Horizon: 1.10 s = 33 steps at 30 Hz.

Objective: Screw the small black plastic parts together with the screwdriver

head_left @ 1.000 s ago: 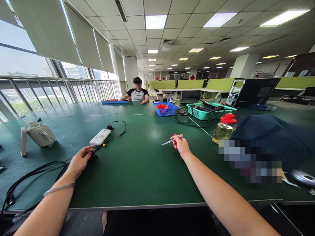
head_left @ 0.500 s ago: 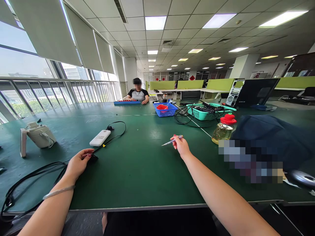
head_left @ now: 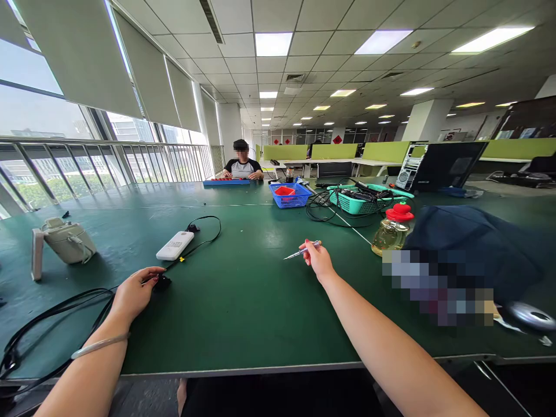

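Note:
My left hand [head_left: 135,294] rests low over the table at the left, thumb and fingertips pinched on a black cable [head_left: 172,265]. A small black piece [head_left: 163,281] lies right beside those fingertips; its kind is unclear. Just beyond sits a white power bank [head_left: 175,245], its thin black cord curving behind it. My right hand [head_left: 319,260] is closed around a slim screwdriver [head_left: 296,253] with a clear handle, held above the middle of the table. Its pointed metal tip faces left. Loops of black cable [head_left: 56,313] spread to the left of my left wrist.
A beige cup [head_left: 69,240] stands far left. Toward the back of the green table [head_left: 243,324] are a blue basket [head_left: 289,200] and a teal basket [head_left: 354,204] with cables. At right are a red-capped bottle [head_left: 391,230] and a dark cloth bag [head_left: 464,243]. A person [head_left: 241,165] sits opposite.
The view has shifted very slightly. Both hands keep their holds, and the screwdriver stays in almost the same place. The person opposite has moved their hands a little.

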Tool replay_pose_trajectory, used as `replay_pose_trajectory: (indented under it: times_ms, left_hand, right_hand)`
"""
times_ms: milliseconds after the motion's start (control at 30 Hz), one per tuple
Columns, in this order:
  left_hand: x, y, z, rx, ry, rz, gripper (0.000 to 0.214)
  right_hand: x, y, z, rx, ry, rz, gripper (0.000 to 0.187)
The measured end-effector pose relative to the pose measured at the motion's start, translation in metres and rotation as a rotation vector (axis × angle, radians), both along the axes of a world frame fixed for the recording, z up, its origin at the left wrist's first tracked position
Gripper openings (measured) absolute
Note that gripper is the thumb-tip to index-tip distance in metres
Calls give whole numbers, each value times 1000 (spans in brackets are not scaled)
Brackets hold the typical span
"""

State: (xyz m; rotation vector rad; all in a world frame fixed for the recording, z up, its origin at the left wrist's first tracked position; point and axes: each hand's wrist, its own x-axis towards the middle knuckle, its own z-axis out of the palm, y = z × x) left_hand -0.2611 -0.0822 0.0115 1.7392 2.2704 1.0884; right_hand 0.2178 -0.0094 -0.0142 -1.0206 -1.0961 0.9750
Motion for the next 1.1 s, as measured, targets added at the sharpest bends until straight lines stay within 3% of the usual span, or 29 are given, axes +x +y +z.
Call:
replay_pose_trajectory:
  times_ms: [433, 633, 1100]
  left_hand:
    - [-3, 0, -3, 44, 99, 73, 34]
    - [-5, 2, -5, 30, 113, 26, 34]
    - [-4, 2, -7, 56, 157, 47, 34]
  right_hand:
    - [-1, -2, 2, -2, 4, 0, 49]
    - [0, -1, 2, -3, 5, -8, 50]
    - [-1, -1, 1, 5, 0, -3, 52]
